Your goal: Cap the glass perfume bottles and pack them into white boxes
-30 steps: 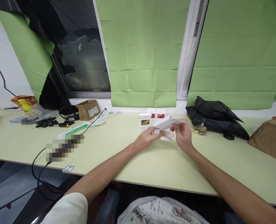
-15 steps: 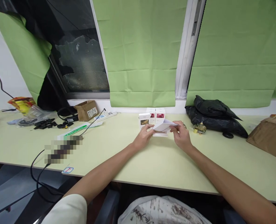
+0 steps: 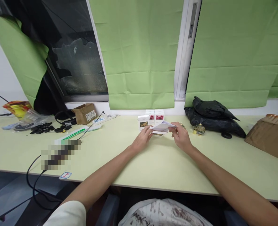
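Note:
Between both hands is a white paper carton (image 3: pixel 161 126), tilted, with a flat panel on top and a strip with a picture showing beneath. My left hand (image 3: pixel 141 140) grips its left side, fingertips at the edge. On the right, my right hand (image 3: pixel 181 138) pinches the carton's upper corner between thumb and fingers. Just behind my left hand stands a small white box with a dark picture (image 3: pixel 144 123). White boxes with pink-red pictures (image 3: pixel 159 117) stand further back. Whether the carton holds anything is hidden.
Right of my right hand lie a glass bottle with a gold top (image 3: pixel 199 129), black plastic bags (image 3: pixel 214 117) and a brown package (image 3: pixel 269 136). Leftward are a small cardboard box (image 3: pixel 84 113), a power strip (image 3: pixel 106 118), black parts (image 3: pixel 42 127) and a cable (image 3: pixel 90 125).
The carton's top panel has tipped a little, and a picture strip below it shows more. Both hands keep their hold. The whole view has shifted slightly.

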Demonstrator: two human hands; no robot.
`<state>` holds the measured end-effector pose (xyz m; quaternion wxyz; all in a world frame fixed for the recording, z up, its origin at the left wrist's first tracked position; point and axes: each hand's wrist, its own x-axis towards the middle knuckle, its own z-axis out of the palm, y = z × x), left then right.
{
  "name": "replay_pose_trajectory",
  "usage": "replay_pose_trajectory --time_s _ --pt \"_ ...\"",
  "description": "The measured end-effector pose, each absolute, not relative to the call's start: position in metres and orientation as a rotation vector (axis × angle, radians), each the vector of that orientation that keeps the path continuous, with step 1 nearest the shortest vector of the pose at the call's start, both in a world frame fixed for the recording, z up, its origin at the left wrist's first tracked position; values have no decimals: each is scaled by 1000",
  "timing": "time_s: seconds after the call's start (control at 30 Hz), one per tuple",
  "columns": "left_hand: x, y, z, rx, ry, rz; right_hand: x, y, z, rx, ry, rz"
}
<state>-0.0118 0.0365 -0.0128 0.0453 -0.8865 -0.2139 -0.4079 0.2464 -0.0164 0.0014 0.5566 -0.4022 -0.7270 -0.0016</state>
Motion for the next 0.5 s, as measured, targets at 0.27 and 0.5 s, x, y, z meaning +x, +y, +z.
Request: replay_pose_trajectory --time_s 0.27,0.5 --pt "-12 36 -14 -2706 -698 -1243 253 -15 2 -995 -1688 192" --pt "-9 39 -23 -2706 -729 -1400 256 -16 6 -965 -1711 238"
